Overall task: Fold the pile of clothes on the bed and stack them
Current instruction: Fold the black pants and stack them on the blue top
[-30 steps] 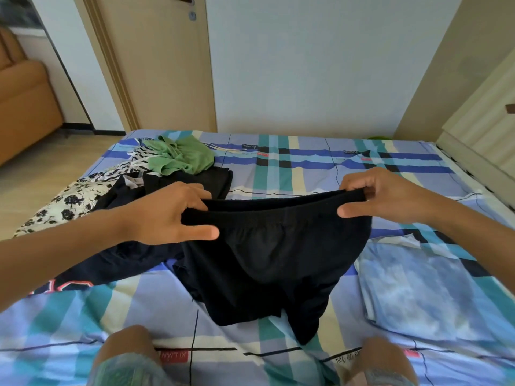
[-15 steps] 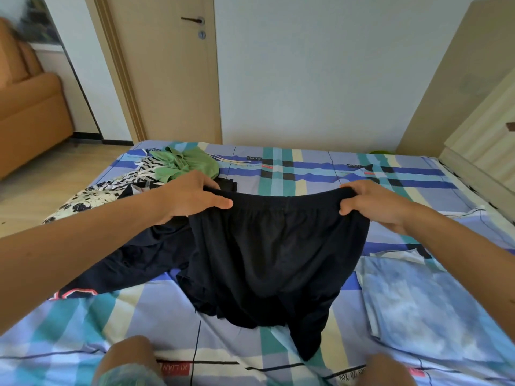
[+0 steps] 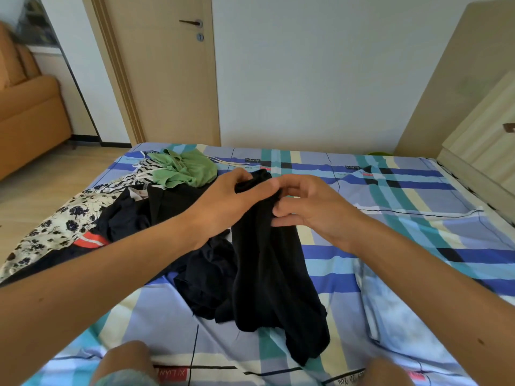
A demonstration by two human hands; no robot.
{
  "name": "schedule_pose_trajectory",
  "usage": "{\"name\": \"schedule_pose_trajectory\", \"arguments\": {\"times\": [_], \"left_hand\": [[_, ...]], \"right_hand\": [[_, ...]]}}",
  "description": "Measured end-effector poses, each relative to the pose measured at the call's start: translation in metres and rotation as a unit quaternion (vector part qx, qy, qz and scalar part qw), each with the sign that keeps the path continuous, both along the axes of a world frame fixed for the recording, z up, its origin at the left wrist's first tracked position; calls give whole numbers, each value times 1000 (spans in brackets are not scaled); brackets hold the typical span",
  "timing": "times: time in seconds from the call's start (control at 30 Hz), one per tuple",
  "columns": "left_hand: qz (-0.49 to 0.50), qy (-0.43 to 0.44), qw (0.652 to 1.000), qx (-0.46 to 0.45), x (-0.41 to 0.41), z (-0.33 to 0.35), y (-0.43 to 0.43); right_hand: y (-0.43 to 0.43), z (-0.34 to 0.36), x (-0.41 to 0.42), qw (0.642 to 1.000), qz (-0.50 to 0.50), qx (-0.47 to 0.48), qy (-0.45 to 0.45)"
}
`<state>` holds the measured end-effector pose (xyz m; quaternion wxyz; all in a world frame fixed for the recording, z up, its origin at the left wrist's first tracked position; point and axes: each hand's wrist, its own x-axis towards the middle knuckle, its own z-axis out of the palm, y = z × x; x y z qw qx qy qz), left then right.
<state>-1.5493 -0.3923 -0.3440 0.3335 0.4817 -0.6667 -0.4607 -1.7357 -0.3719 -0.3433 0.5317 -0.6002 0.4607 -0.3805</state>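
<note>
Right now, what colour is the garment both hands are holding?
Black garment, best in the head view.

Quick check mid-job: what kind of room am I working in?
Most likely a home bedroom: a bed with a plaid sheet, a closed door behind it, and a pale cabinet on the right. Loose clothes lie piled on the bed.

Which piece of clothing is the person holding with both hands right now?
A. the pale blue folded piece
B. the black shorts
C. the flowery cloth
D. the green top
B: the left hand and the right hand meet at the top edge of the black shorts, which hang down onto the bed. The green top lies untouched farther back.
</note>
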Motion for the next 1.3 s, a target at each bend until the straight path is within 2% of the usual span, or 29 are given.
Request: {"name": "schedule_pose_trajectory", "arguments": {"times": [0.17, 0.3, 0.33, 0.37, 0.47, 0.57, 0.7, 0.93, 1.07, 1.3], "left_hand": [[32, 16, 997, -67, 12, -5, -6], [-23, 33, 992, -118, 14, -1, -6], [-45, 42, 991, -118, 15, 0, -6], [-68, 45, 989, -119, 16, 1, -5], [-102, 49, 985, -133, 18, 4, -4], [-51, 52, 983, -170, 21, 5, -7], [23, 109, 983, -144, 25, 1, -15], [42, 167, 978, -117, 29, 20, -45], [70, 177, 975, -110, 30, 48, -71], [98, 137, 970, -173, 31, 133, -110]], "right_hand": [[4, 7, -1, 978, 63, -122, 157], [3, 8, 8, 909, -55, -305, 279], [1, 12, 7, 897, -52, -326, 295], [-2, 17, 7, 894, -24, -322, 310], [-14, 32, 10, 903, 80, -208, 368], [-27, 41, 16, 874, 91, -205, 431], [-43, 61, 27, 851, 68, -239, 463], [-77, 151, 53, 831, 22, -297, 469], [-100, 209, 59, 822, -25, -345, 453], [-125, 335, 63, 786, -151, -441, 406]]}}
